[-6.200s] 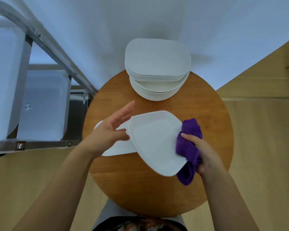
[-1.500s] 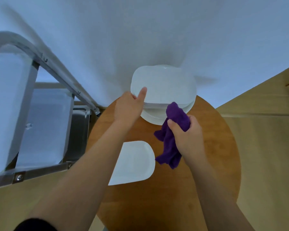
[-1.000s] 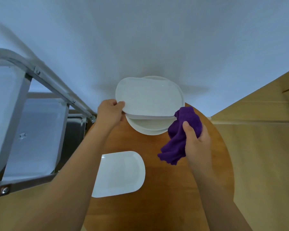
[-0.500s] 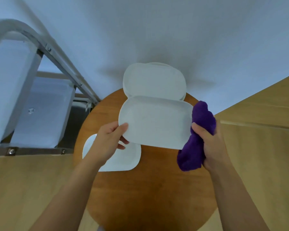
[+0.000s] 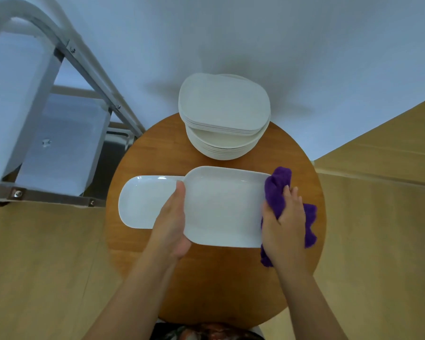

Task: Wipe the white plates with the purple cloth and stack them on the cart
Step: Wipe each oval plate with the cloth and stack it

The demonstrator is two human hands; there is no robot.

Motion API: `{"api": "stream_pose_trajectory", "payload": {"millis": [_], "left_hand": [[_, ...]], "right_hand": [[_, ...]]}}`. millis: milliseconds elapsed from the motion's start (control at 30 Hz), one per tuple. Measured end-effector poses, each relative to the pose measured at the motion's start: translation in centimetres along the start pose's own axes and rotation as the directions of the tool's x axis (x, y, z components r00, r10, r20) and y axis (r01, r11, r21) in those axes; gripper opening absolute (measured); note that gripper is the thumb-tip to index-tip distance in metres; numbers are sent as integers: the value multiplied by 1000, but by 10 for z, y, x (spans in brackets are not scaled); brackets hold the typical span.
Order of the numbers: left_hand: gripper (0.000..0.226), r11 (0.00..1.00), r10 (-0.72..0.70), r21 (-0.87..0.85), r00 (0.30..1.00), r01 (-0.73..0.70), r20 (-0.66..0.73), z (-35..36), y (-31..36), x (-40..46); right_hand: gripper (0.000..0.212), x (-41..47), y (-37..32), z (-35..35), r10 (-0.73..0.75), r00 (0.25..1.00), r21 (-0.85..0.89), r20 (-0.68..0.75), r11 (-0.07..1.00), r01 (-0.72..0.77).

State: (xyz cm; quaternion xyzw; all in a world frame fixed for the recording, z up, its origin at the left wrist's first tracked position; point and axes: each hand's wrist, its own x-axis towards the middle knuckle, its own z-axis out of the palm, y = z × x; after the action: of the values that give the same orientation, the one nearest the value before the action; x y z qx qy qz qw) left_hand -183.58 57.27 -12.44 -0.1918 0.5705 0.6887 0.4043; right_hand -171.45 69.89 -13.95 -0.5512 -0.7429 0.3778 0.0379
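A white rectangular plate is held above the round wooden table. My left hand grips its left edge, thumb on top. My right hand holds the purple cloth bunched against the plate's right edge. A second white plate lies flat on the table to the left, partly under the held one. A tall stack of white plates stands at the table's far side.
A metal cart with a grey frame and shelves stands to the left of the table, by the white wall. Wooden floor surrounds the table on both sides.
My left hand lifted a plate off the stack and brought it toward me over the table. My right hand came along with the cloth and now holds it against the plate's right edge.
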Motion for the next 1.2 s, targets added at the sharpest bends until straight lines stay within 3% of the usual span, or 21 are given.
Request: {"api": "stream_pose_trajectory", "payload": {"millis": [67, 133, 267, 367, 500, 600, 700, 767, 867, 1033, 1200], "left_hand": [[14, 999, 10, 30, 999, -11, 33, 7, -3, -2], [17, 998, 15, 68, 999, -18, 48, 12, -5, -3], [26, 988, 44, 148, 998, -51, 51, 10, -10, -2], [26, 977, 23, 208, 997, -38, 75, 9, -8, -3], [38, 976, -23, 219, 991, -6, 130, 4, -6, -5], [29, 986, 16, 166, 993, -34, 113, -5, -6, -4], [29, 995, 8, 97, 993, -20, 118, -11, -5, -3], [36, 995, -44, 97, 987, 30, 151, -12, -7, -1], [24, 991, -90, 105, 990, 78, 109, -12, -10, 1], [22, 992, -89, 94, 995, 84, 51, -11, -2, 6], [27, 991, -126, 60, 979, 118, 160, -14, 11, 3]], "right_hand": [[65, 1, -9, 16, 21, 1000, -218, -11, 976, -23], [70, -2, -20, 31, 52, 999, -295, 7, 954, -48], [74, -12, -36, 53, 68, 992, -217, 110, 975, -42], [72, -25, -41, 60, -112, 981, -168, 160, 976, 139], [60, -40, -43, 63, -383, 870, -105, 309, 896, 432], [56, -40, -39, 57, -460, 750, 102, 475, 876, 472], [58, -39, -32, 49, -504, 667, 198, 549, 854, 482], [58, -38, -27, 44, -528, 638, 213, 561, 836, 505], [53, -38, -17, 36, -561, 602, 212, 569, 807, 552], [55, -36, 2, 17, -614, 430, 174, 662, 684, 709], [58, -27, 20, -10, -569, 387, 60, 726, 613, 788]]}}
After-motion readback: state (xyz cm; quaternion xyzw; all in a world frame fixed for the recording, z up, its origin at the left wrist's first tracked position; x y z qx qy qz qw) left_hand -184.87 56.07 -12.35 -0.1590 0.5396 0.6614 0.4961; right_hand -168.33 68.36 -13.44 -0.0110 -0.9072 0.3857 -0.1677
